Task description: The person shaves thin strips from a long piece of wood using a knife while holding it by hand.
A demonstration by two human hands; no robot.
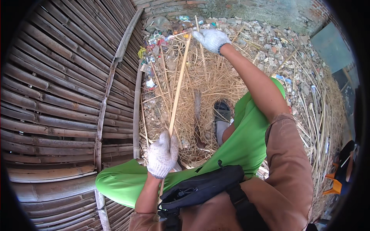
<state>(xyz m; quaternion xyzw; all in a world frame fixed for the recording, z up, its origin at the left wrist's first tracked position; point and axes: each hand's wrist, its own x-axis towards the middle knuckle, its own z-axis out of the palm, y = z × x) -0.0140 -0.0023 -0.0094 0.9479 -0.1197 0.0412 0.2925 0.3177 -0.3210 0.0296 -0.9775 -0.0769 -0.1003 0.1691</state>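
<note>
A long, pale bamboo strip slants up and away in front of me, between my two hands. My left hand, in a whitish knitted glove, is closed round its near end by my left knee. Far out, my right hand, gloved alike, has its fingertips pinched at the strip's far end. A thinner bamboo stick shows just past those fingers; whether it is held too, I cannot tell. Under the strip, a bed of bamboo shavings spreads over the ground, with a dark upright piece of wood among it.
A bamboo slat wall stands close on my left. Rubble and litter lie toward the brick wall at the back. Long bamboo strips lie on the right, near an orange chair. A black waist bag rests on my lap.
</note>
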